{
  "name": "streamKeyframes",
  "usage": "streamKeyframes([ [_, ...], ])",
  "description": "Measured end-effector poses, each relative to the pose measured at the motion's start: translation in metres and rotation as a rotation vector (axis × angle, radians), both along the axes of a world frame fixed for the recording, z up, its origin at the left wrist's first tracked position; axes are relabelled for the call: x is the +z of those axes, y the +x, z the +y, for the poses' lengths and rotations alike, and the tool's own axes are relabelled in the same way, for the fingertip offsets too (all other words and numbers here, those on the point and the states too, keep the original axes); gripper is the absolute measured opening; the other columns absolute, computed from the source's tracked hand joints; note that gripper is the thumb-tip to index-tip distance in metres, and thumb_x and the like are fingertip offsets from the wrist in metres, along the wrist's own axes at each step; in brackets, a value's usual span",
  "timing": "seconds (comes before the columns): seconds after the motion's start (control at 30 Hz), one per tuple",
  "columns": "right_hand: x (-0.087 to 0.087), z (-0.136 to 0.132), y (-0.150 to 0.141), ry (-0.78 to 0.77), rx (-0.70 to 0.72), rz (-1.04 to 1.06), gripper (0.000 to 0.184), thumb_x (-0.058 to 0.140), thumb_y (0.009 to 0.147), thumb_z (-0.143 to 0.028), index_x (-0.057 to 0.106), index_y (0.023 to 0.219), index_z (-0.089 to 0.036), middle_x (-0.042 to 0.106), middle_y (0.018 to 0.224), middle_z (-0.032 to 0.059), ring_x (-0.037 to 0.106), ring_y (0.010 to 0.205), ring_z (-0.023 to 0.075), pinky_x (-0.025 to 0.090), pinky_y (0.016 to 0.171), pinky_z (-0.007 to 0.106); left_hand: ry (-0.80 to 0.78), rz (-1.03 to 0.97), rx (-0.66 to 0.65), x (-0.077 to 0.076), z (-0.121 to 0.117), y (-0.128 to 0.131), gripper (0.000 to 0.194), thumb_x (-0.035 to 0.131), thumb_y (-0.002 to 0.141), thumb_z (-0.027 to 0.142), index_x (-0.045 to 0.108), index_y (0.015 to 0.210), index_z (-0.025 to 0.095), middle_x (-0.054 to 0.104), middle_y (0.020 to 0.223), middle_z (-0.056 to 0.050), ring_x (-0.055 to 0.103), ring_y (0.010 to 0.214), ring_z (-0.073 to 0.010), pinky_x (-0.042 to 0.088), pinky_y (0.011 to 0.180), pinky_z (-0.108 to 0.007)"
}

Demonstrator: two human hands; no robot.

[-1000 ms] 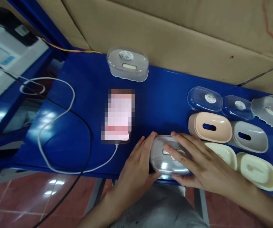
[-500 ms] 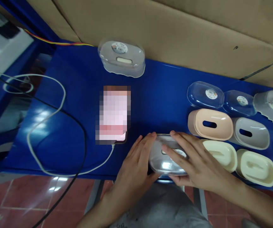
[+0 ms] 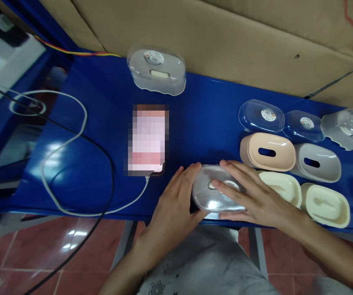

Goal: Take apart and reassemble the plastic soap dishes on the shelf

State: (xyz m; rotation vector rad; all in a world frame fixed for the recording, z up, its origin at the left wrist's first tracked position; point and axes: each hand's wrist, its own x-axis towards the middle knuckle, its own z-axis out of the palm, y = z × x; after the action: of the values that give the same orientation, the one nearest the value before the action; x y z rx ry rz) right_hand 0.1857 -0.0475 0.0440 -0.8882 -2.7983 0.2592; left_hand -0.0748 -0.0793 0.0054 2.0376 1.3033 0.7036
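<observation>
A grey oval box with a clear lid [image 3: 211, 192] sits at the near edge of the blue table [image 3: 207, 123]. My left hand [image 3: 173, 205] cups its left end, fingers curved against the side. My right hand [image 3: 250, 196] lies over the lid, fingers spread across the top and thumb under the near side. Both hands press on the box.
A phone [image 3: 147, 141] on a white charging cable [image 3: 72, 164] lies to the left. A closed clear-lidded box [image 3: 156, 69] stands at the back. To the right are pink [image 3: 268, 152], grey [image 3: 316, 163] and cream bases [image 3: 325, 205], with clear lids [image 3: 261, 116] behind. Cardboard [image 3: 225, 37] lines the back.
My hands and the box have stayed in the same hold. Only the view has shifted slightly, so everything sits a little higher in the frame.
</observation>
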Motion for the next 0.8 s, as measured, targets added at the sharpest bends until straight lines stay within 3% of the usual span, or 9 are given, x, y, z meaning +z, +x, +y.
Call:
streamKeyframes([
  [0.13, 0.002, 0.003, 0.004, -0.031, 0.015, 0.077, 0.081, 0.076, 0.096, -0.048, 0.043, 0.163, -0.016, 0.040, 0.167, 0.0238, 0.042, 0.155, 0.0390, 0.046, 0.122, 0.060, -0.066, -0.023, 0.046, 0.001, -0.002, -0.003, 0.099, 0.087, 0.087, 0.039, 0.029, 0.165, 0.026, 0.054, 0.164, -0.016, 0.046, 0.155, -0.0381, 0.047, 0.123, -0.060],
  [0.23, 0.006, 0.005, 0.006, -0.039, 0.028, 0.159, 0.083, 0.078, 0.095, -0.045, 0.039, 0.164, -0.017, 0.041, 0.165, 0.0229, 0.038, 0.159, 0.0371, 0.042, 0.126, 0.058, -0.185, -0.101, 0.098, 0.008, 0.000, -0.005, 0.105, 0.090, 0.079, 0.057, 0.032, 0.164, 0.033, 0.053, 0.164, -0.013, 0.052, 0.150, -0.0395, 0.050, 0.119, -0.060],
  [0.33, 0.007, 0.008, 0.006, -0.057, 0.056, 0.229, 0.085, 0.080, 0.094, -0.041, 0.037, 0.165, -0.020, 0.048, 0.159, 0.0213, 0.036, 0.161, 0.0361, 0.039, 0.129, 0.058, -0.257, -0.215, 0.148, 0.013, 0.003, -0.006, 0.109, 0.091, 0.074, 0.064, 0.035, 0.163, 0.034, 0.057, 0.160, -0.012, 0.060, 0.143, -0.0377, 0.052, 0.117, -0.058],
  [0.5, 0.002, 0.011, 0.009, -0.126, 0.085, 0.361, 0.087, 0.080, 0.091, -0.025, 0.035, 0.166, -0.021, 0.055, 0.156, 0.0182, 0.046, 0.154, 0.0332, 0.039, 0.129, 0.059, -0.202, -0.291, 0.146, 0.015, 0.004, -0.005, 0.101, 0.089, 0.079, 0.061, 0.038, 0.163, 0.036, 0.059, 0.156, -0.011, 0.061, 0.140, -0.0373, 0.051, 0.116, -0.059],
  [0.67, 0.000, 0.005, 0.014, -0.185, 0.074, 0.571, 0.085, 0.078, 0.087, -0.023, 0.040, 0.163, -0.019, 0.056, 0.155, 0.0191, 0.055, 0.148, 0.0339, 0.053, 0.119, 0.053, -0.111, -0.388, 0.024, 0.017, 0.002, -0.001, 0.108, 0.096, 0.070, 0.060, 0.040, 0.159, 0.036, 0.050, 0.158, -0.014, 0.055, 0.144, -0.0379, 0.052, 0.116, -0.058],
  [0.8, 0.003, -0.002, 0.014, -0.264, 0.046, 0.665, 0.082, 0.078, 0.092, -0.036, 0.041, 0.162, -0.016, 0.059, 0.152, 0.0192, 0.059, 0.144, 0.0313, 0.057, 0.116, 0.045, -0.043, -0.594, 0.031, 0.013, 0.001, 0.008, 0.077, 0.090, 0.085, 0.037, 0.047, 0.149, 0.033, 0.051, 0.159, -0.013, 0.063, 0.137, -0.0298, 0.058, 0.110, -0.048],
])
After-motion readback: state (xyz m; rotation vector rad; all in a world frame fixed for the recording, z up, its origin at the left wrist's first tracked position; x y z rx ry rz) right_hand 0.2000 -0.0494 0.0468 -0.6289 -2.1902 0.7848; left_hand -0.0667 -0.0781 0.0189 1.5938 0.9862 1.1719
